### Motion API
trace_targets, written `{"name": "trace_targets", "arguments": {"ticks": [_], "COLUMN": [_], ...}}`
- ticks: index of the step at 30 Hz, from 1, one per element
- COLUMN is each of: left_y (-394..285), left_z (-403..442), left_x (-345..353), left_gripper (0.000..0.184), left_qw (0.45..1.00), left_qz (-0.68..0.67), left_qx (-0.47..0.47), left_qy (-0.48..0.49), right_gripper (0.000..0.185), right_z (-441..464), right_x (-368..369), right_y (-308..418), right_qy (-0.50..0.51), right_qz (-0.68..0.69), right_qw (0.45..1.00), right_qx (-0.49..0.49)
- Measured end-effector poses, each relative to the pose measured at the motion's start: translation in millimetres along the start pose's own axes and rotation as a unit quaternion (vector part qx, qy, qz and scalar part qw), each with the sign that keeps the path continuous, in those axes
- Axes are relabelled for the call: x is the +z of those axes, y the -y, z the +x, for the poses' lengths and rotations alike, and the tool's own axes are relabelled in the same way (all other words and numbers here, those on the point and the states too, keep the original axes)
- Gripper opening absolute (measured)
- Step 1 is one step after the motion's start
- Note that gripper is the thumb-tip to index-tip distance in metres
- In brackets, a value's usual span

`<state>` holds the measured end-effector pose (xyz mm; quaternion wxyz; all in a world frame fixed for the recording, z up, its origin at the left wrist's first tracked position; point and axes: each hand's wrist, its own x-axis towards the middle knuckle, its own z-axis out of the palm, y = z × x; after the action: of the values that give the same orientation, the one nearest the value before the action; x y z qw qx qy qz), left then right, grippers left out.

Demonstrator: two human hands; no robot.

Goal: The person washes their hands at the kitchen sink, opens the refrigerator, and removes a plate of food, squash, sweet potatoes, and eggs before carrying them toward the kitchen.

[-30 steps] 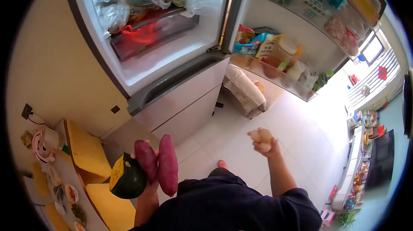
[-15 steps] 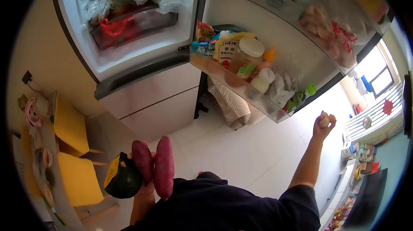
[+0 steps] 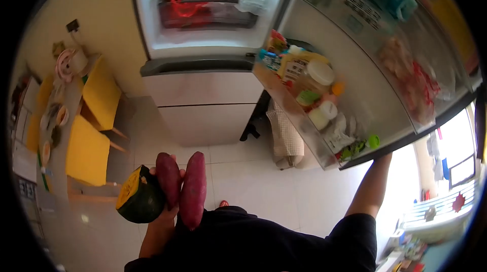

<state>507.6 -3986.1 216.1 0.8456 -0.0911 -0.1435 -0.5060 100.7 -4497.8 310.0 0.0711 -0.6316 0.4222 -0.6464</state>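
Note:
Bunched together in my left hand [image 3: 167, 214] are a cut piece of pumpkin [image 3: 144, 202], dark green with yellow flesh, and two purple sweet potatoes. The shorter sweet potato [image 3: 168, 178] is in the middle, and the longer one [image 3: 193, 191] stands at its right. My left fingers are closed, partly hidden by the vegetables. My right forearm [image 3: 372, 188] reaches up to the lower edge of the open fridge door [image 3: 368, 102]. Behind that door my right hand is hidden, so what it holds or touches does not show.
The fridge [image 3: 203, 92] stands open ahead, with bagged food and a drawer [image 3: 208, 17] inside. Jars and bottles fill the lower door shelf [image 3: 304, 130]. Yellow chairs [image 3: 87, 153] and a long table [image 3: 61, 140] are at the left. A checked cloth bag [image 3: 285, 137] sits under the door.
My view has turned right. The fridge door has swung nearer, and my right hand, earlier visible with fingers closed around a small pale round thing, has gone behind it. The left hand keeps its hold.

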Motion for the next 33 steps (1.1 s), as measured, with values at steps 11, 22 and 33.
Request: {"name": "trace_targets", "arguments": {"ticks": [11, 22, 33], "left_y": [-42, -145, -250], "left_z": [-61, -241, -468], "left_x": [25, 76, 131], "left_gripper": [0.037, 0.036, 0.034], "left_qw": [0.987, 0.978, 0.898], "left_qz": [0.124, 0.127, 0.218], "left_qx": [0.092, 0.161, 0.381], "left_qy": [0.036, 0.039, 0.012], "right_gripper": [0.052, 0.054, 0.026], "right_z": [-51, -247, -550], "right_x": [18, 0, 50], "right_y": [15, 127, 232], "right_qy": [0.090, 0.194, 0.295], "right_qz": [-0.041, 0.065, 0.296], "right_qw": [0.994, 0.970, 0.661], "right_qx": [-0.042, -0.130, 0.623]}}
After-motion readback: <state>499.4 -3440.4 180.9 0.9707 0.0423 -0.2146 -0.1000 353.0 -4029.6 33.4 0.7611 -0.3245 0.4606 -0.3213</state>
